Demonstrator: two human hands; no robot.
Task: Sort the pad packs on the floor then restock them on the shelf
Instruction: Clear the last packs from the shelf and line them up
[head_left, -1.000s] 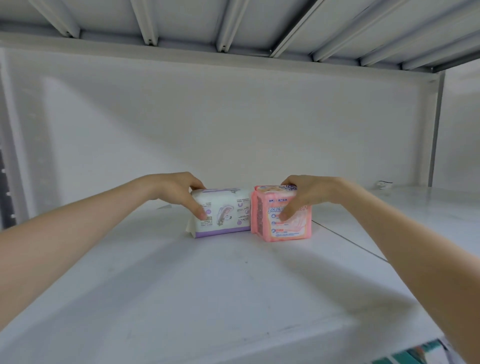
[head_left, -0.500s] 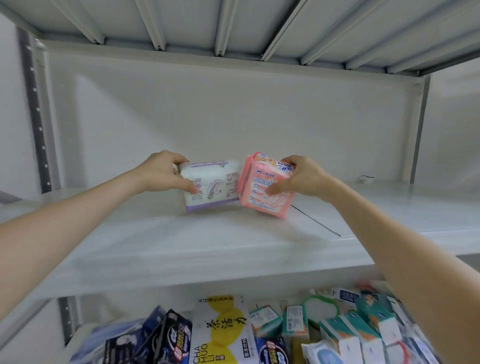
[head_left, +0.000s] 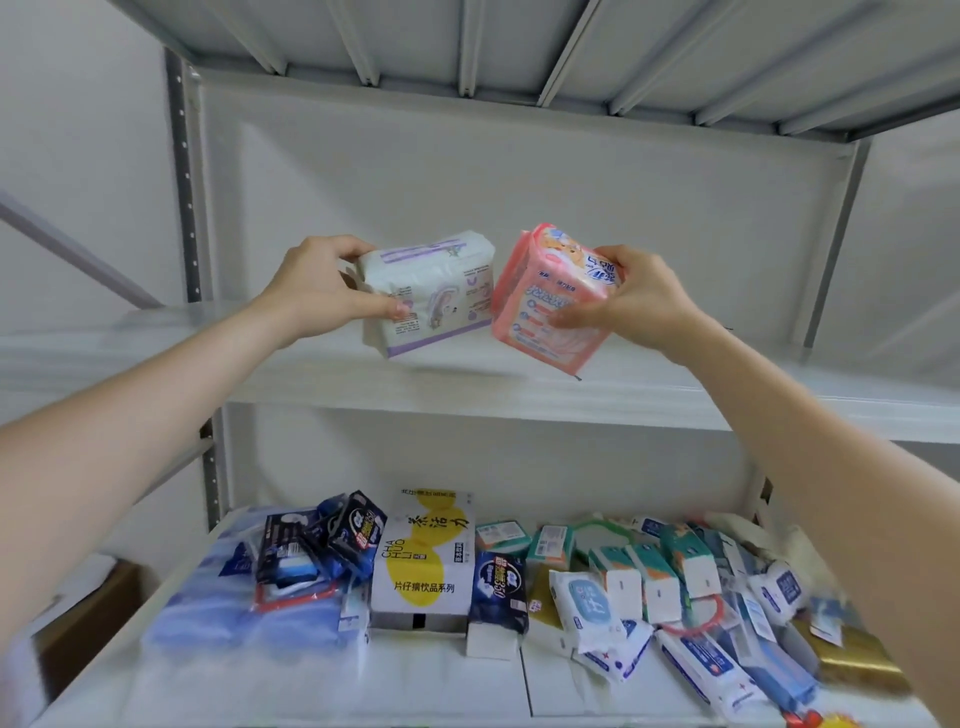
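Mid-frame, just over white shelf (head_left: 519, 400), grips white-and-purple pad pack (head_left: 436, 291) in left hand (head_left: 317, 286), fingers (head_left: 384, 310) curled round it — clasps tilted pink pad pack (head_left: 550, 312) in right hand (head_left: 641, 301) likewise, just beside.

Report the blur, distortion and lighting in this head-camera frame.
Head view: soft, even light and no glare, with only a faint shadow on the shelf under the white pack and the pink pack. Head view: the wide-angle lens splays the shelf uprights apart toward the top. Head view: motion smear blurs the goods at the lower right, and the print on both held packs is soft.
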